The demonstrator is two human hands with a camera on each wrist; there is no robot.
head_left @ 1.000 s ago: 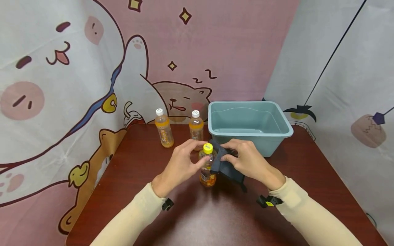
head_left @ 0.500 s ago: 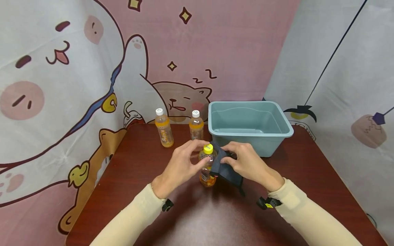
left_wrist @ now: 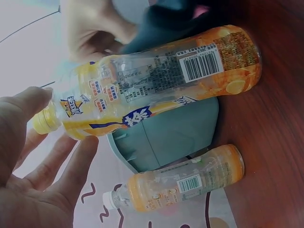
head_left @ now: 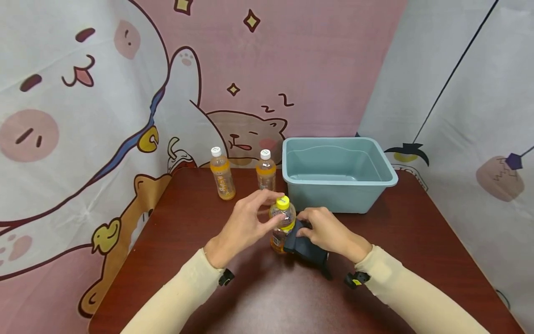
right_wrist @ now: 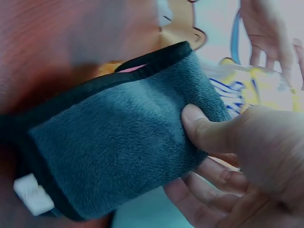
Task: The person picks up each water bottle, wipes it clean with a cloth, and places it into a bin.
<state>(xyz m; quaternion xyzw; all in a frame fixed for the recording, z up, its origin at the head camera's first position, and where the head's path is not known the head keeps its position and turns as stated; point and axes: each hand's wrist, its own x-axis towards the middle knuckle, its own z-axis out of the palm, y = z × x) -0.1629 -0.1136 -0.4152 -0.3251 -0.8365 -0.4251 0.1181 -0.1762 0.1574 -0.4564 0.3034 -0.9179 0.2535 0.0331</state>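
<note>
On the reddish-brown table [head_left: 250,297], the right hand [head_left: 331,234] pinches a folded dark blue-grey plush cloth [head_left: 310,250] with black edging at the right side of an upright yellow-capped clear plastic bottle [head_left: 277,240]. Apart from it, the left hand [head_left: 244,220] curls thumb and fingers round the bottle's top. Farther stand two white-capped plastic bottles [head_left: 223,178], left, and a pale teal rectangular tub [head_left: 333,198], right.

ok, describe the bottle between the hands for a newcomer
On the red table, find the teal tub. Nearer the camera, a plastic drink bottle stands with the left hand at its neck, dark cloth beside it. Its cap is yellow; both bottles behind are white-capped.
</note>
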